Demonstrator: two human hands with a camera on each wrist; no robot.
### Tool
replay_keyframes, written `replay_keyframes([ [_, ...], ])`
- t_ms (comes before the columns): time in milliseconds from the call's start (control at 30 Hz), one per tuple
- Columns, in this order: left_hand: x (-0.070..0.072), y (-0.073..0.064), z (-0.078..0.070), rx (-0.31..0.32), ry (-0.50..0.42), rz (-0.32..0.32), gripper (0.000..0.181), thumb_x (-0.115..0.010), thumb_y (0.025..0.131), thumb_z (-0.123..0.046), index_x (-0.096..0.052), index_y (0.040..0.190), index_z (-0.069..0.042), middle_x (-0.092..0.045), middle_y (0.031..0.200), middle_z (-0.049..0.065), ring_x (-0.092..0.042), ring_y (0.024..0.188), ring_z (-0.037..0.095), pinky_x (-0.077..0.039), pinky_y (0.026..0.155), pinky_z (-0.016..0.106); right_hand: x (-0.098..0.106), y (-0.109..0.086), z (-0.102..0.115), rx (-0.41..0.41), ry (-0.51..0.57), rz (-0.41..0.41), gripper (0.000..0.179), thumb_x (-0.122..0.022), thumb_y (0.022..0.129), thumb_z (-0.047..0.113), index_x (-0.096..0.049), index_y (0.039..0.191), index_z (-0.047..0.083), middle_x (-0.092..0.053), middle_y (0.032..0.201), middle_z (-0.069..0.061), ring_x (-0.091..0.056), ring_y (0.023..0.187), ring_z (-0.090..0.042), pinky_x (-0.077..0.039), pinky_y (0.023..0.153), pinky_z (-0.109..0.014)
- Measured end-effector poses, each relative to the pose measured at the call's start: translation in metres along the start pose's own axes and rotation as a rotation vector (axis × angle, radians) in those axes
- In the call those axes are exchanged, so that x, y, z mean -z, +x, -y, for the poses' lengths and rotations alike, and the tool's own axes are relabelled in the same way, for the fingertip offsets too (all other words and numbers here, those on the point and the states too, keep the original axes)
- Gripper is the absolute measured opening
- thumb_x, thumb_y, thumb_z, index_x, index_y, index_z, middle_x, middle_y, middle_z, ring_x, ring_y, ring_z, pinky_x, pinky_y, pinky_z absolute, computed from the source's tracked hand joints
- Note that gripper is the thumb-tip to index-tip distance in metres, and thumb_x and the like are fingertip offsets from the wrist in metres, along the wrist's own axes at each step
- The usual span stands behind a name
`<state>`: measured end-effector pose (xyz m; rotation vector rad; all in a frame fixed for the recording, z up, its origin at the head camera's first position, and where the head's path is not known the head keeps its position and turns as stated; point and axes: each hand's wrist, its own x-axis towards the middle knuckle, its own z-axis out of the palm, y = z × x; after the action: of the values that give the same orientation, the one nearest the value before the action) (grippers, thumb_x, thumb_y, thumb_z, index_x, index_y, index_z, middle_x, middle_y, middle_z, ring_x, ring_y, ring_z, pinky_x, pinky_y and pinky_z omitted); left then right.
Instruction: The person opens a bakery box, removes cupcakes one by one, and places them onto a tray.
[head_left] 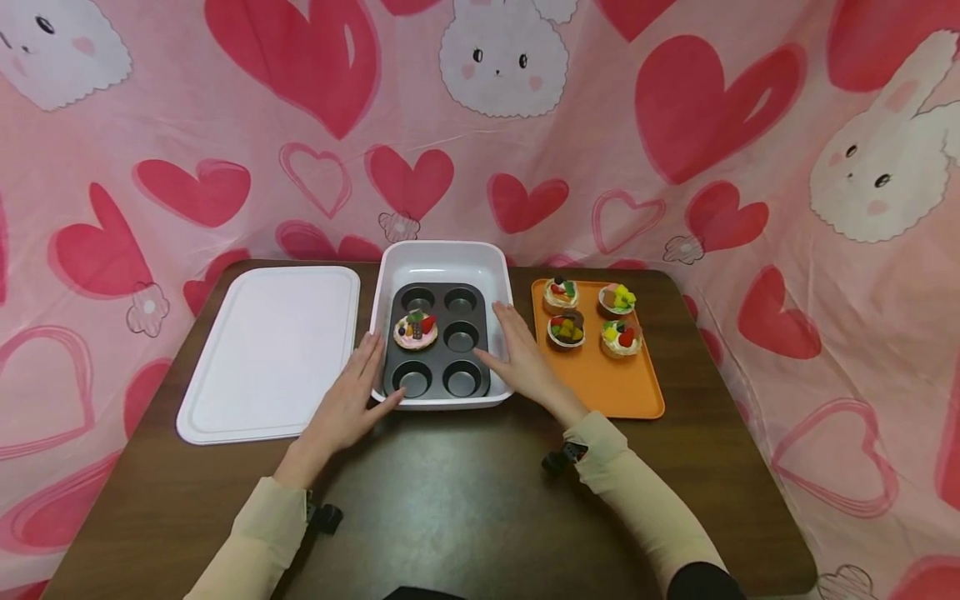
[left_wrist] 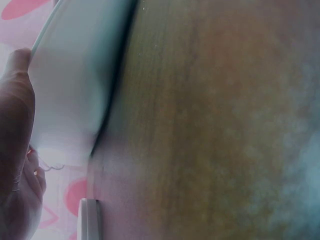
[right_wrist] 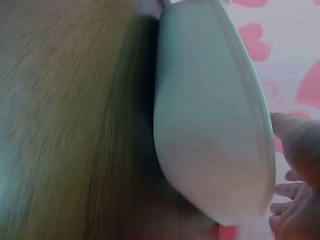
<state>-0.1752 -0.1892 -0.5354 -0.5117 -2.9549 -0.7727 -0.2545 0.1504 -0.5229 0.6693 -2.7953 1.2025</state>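
Note:
A deep white plastic bin [head_left: 442,403] stands between my hands, holding a dark grey muffin tin [head_left: 438,360]. One toy tart [head_left: 415,331], with pink cream, a strawberry and berries, sits in the tin's middle left cup; the other cups hold nothing. My left hand [head_left: 347,408] lies at the bin's left front side with fairly straight fingers, its thumb by the front rim. At the right side, my right hand [head_left: 528,358] has its fingers extended by the rim and the thumb reaching over the inside. In the right wrist view the bin's outer wall [right_wrist: 210,110] shows beside the right fingers.
An orange tray [head_left: 600,387] to the right carries several toy cupcakes [head_left: 621,339] toward its back. On the left lies a flat white tray or lid [head_left: 277,350]. All rest on a dark wooden table [head_left: 450,500] against a pink heart-patterned cloth [head_left: 465,150].

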Motion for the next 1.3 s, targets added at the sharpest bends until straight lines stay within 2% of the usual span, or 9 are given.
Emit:
replay_keyframes([
  [33,0.001,0.000,0.000,-0.001,0.007,0.002,0.103,-0.072,0.102,-0.053,-0.021,0.175,-0.003,-0.012,0.186,0.016,-0.017,0.173,0.040,-0.027,0.135,0.063,0.001,0.000,0.013,-0.021,-0.002,0.024,0.098,-0.076,0.101,0.053,-0.026,0.175,0.011,-0.027,0.183,-0.018,-0.019,0.173,-0.039,-0.021,0.138,-0.063],
  [167,0.004,0.000,-0.001,-0.004,0.053,0.024,0.104,-0.071,0.102,-0.056,-0.021,0.174,-0.001,-0.015,0.186,0.018,-0.017,0.173,0.039,-0.026,0.137,0.062,-0.004,0.006,0.036,-0.042,-0.054,0.097,0.095,-0.078,0.103,0.039,-0.025,0.175,0.007,-0.026,0.183,-0.019,-0.019,0.173,-0.040,-0.021,0.139,-0.062],
  [467,0.013,0.002,-0.006,-0.004,0.142,0.088,0.107,-0.068,0.101,-0.062,-0.021,0.174,0.000,-0.016,0.185,0.019,-0.014,0.174,0.039,-0.022,0.139,0.060,-0.021,0.028,0.052,-0.001,-0.136,0.161,0.100,-0.083,0.099,0.040,-0.027,0.174,0.006,-0.031,0.181,-0.016,-0.025,0.172,-0.037,-0.023,0.140,-0.056],
  [633,0.016,0.002,-0.008,-0.002,0.151,0.112,0.107,-0.066,0.102,-0.063,-0.020,0.174,0.001,-0.015,0.185,0.019,-0.013,0.174,0.039,-0.021,0.140,0.059,-0.029,0.043,0.054,-0.013,-0.104,0.216,0.107,-0.088,0.094,0.043,-0.026,0.174,0.006,-0.032,0.181,-0.018,-0.027,0.171,-0.038,-0.026,0.139,-0.056],
  [867,0.015,0.002,-0.006,-0.009,0.137,0.087,0.106,-0.066,0.103,-0.062,-0.018,0.175,0.000,-0.015,0.185,0.019,-0.014,0.174,0.039,-0.022,0.139,0.060,-0.079,0.080,0.007,0.030,-0.137,0.216,0.123,-0.088,0.085,0.066,-0.024,0.176,0.014,-0.037,0.179,-0.014,-0.035,0.168,-0.034,-0.033,0.137,-0.053],
  [933,0.014,0.002,-0.006,-0.011,0.127,0.077,0.105,-0.066,0.103,-0.061,-0.019,0.174,0.000,-0.016,0.185,0.019,-0.015,0.174,0.040,-0.022,0.139,0.060,-0.081,0.083,0.016,0.003,-0.148,0.219,0.121,-0.089,0.085,0.063,-0.026,0.175,0.012,-0.039,0.178,-0.016,-0.040,0.165,-0.034,-0.037,0.135,-0.054],
  [1067,0.012,0.002,-0.008,-0.020,0.110,0.070,0.104,-0.066,0.103,-0.060,-0.020,0.174,0.001,-0.016,0.185,0.019,-0.015,0.173,0.040,-0.022,0.139,0.060,-0.070,0.081,0.043,-0.079,-0.082,0.233,0.117,-0.093,0.086,0.047,-0.028,0.174,0.007,-0.038,0.178,-0.019,-0.042,0.164,-0.035,-0.036,0.136,-0.054],
  [1167,0.012,0.003,-0.008,-0.030,0.112,0.066,0.103,-0.066,0.103,-0.060,-0.022,0.173,0.002,-0.016,0.185,0.019,-0.016,0.173,0.040,-0.023,0.139,0.060,-0.064,0.076,0.058,-0.103,-0.063,0.220,0.115,-0.096,0.085,0.040,-0.029,0.173,0.006,-0.038,0.177,-0.019,-0.043,0.163,-0.035,-0.037,0.136,-0.052],
  [1300,0.013,0.002,-0.008,-0.028,0.116,0.065,0.103,-0.066,0.104,-0.058,-0.022,0.173,0.003,-0.017,0.185,0.020,-0.017,0.173,0.040,-0.024,0.139,0.060,-0.073,0.078,0.056,-0.103,-0.040,0.186,0.113,-0.097,0.084,0.040,-0.032,0.172,0.010,-0.042,0.176,-0.017,-0.047,0.160,-0.034,-0.038,0.135,-0.052],
])
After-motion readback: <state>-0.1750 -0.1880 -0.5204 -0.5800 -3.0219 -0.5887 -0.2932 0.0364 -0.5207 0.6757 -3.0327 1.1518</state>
